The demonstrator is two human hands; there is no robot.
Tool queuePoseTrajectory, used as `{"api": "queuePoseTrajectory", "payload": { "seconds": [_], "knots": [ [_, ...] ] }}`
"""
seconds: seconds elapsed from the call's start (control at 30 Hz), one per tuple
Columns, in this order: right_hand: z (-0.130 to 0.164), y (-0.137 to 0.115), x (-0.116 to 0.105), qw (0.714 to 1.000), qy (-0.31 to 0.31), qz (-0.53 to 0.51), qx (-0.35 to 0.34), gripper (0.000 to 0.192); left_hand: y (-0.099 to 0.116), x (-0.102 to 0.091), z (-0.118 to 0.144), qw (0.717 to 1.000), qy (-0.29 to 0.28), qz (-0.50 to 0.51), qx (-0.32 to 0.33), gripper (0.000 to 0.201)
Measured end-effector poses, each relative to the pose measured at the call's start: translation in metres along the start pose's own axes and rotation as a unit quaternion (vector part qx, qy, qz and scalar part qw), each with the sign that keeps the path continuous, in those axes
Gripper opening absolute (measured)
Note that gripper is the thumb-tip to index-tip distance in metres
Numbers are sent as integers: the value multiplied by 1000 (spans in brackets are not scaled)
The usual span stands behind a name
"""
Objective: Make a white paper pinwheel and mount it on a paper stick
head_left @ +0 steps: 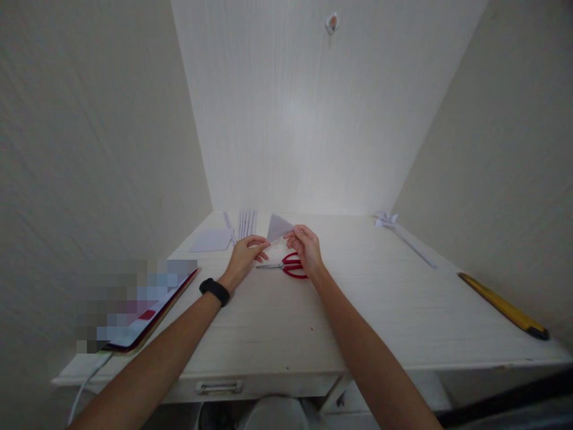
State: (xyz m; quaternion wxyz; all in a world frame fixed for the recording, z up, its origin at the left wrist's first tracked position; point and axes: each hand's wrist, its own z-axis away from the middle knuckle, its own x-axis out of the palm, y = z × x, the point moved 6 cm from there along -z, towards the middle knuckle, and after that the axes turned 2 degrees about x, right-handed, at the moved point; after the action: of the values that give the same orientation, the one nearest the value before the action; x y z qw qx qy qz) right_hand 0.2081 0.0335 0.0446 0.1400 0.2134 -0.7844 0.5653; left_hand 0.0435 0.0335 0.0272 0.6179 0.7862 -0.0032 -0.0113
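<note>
A pair of red-handled scissors [289, 266] lies near the middle of the pale wooden bench [403, 316], blades pointing left. At the back left, a flat sheet of paper [210, 240] rests beside several narrow paper strips [245, 223] laid side by side. A tablet [147, 310] sits on the left edge with a white cable [87, 385] hanging off the front left corner. Near the back right corner lies a folded paper flower [385, 220] on a long paper stem. A yellow ruler [501, 306] lies along the right edge. A metal drawer handle [219, 387] shows under the front edge.

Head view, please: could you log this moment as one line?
left hand: pinching folded paper | right hand: pinching folded paper | red scissors: on desk, under hands
</note>
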Motion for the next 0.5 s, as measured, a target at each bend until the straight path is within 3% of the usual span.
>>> {"api": "queuePoseTrajectory", "payload": {
  "seconds": [0.13,0.33,0.5],
  "knots": [
    [-1,2,1,1000,-2,28,12,23,-7,-3,-1,998,12,62,-27,38],
    [2,-3,5,989,-5,144,-25,18,-13,-8,-3,988,33,141,-55,29],
    [5,-9,7,980,-1,195,-46,16,-10,-4,-4,989,-4,140,-36,26]
  ]
}}
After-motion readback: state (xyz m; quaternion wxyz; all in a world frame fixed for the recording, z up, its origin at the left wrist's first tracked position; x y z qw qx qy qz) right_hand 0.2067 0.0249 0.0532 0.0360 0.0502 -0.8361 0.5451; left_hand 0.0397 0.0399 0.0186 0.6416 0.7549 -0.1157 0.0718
